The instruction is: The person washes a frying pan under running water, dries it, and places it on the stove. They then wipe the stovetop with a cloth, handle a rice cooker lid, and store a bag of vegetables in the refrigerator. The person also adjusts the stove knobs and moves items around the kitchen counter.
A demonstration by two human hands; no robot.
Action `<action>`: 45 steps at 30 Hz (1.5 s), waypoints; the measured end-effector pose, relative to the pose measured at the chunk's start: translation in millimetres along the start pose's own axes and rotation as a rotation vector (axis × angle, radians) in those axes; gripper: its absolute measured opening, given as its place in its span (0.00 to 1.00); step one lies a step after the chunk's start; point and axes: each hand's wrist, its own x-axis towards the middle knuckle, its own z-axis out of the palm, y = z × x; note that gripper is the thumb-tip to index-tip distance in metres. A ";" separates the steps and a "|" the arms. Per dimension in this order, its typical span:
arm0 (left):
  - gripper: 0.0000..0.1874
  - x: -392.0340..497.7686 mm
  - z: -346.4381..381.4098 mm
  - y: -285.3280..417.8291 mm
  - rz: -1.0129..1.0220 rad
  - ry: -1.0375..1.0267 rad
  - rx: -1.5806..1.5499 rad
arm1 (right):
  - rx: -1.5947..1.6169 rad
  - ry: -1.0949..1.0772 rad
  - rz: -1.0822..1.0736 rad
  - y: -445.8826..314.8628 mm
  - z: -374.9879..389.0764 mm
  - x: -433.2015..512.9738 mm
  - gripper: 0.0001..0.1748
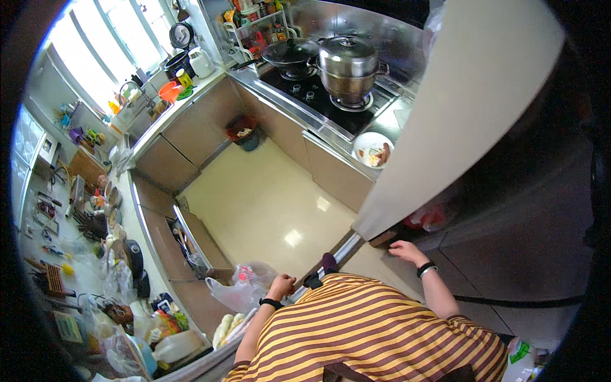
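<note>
My left hand [283, 285] hangs low at the kitchen doorway with its fingers curled. A clear plastic bag [241, 291] with a red mark is beside it; whether the fingers touch the bag is unclear. On the other side of my body, my right hand [406, 252] is held out with loosely bent fingers and nothing visible in it. It is nearest to the lower end of a pale door panel [444, 110]. Between the hands, a dark shoe [329, 262] stands by the metal floor track [346, 249].
A lidded steel steamer pot [348, 67] stands over a lit burner, beside a covered wok [290, 51]. A plate of food [373, 149] sits at the counter edge. One drawer [198, 238] juts out on the left. A waste bin [246, 133] occupies the far corner.
</note>
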 end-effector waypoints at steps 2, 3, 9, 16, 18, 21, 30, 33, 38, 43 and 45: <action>0.12 11.3 -29.7 -4.2 -0.075 0.071 -0.104 | -0.123 -0.066 -0.195 -47.7 20.0 42.7 0.30; 0.12 14.2 -46.6 -8.2 -0.089 0.082 -0.155 | -0.149 -0.146 -0.284 -65.4 24.9 52.9 0.30; 0.10 22.2 -89.3 -7.7 -0.205 0.227 -0.322 | -0.397 -0.350 -0.325 -163.2 51.8 101.0 0.27; 0.10 88.0 -130.8 78.9 -0.082 0.083 -0.409 | -0.297 -0.188 -0.401 -216.4 47.0 145.5 0.24; 0.09 121.9 -148.4 137.4 -0.019 0.083 -0.394 | -0.058 -0.090 -0.331 -241.0 37.7 165.3 0.19; 0.10 181.1 -170.2 252.7 0.163 0.150 -0.306 | 0.284 0.101 -0.327 -285.3 12.2 206.8 0.13; 0.14 306.6 -157.6 652.7 0.708 -0.165 -0.131 | 0.910 0.797 -0.300 -391.9 -110.6 305.8 0.08; 0.13 329.8 -124.3 737.2 0.734 -0.309 -0.109 | 0.889 0.953 -0.290 -401.4 -160.8 323.7 0.07; 0.13 360.5 -74.9 806.4 0.662 -0.395 -0.153 | 0.777 1.154 -0.173 -408.1 -250.2 351.0 0.07; 0.08 369.2 -52.2 816.5 0.670 -0.423 -0.134 | 0.629 1.118 -0.013 -417.8 -326.9 383.3 0.10; 0.06 369.7 -47.2 818.6 0.681 -0.388 -0.111 | 0.491 1.025 0.017 -420.2 -348.8 394.0 0.13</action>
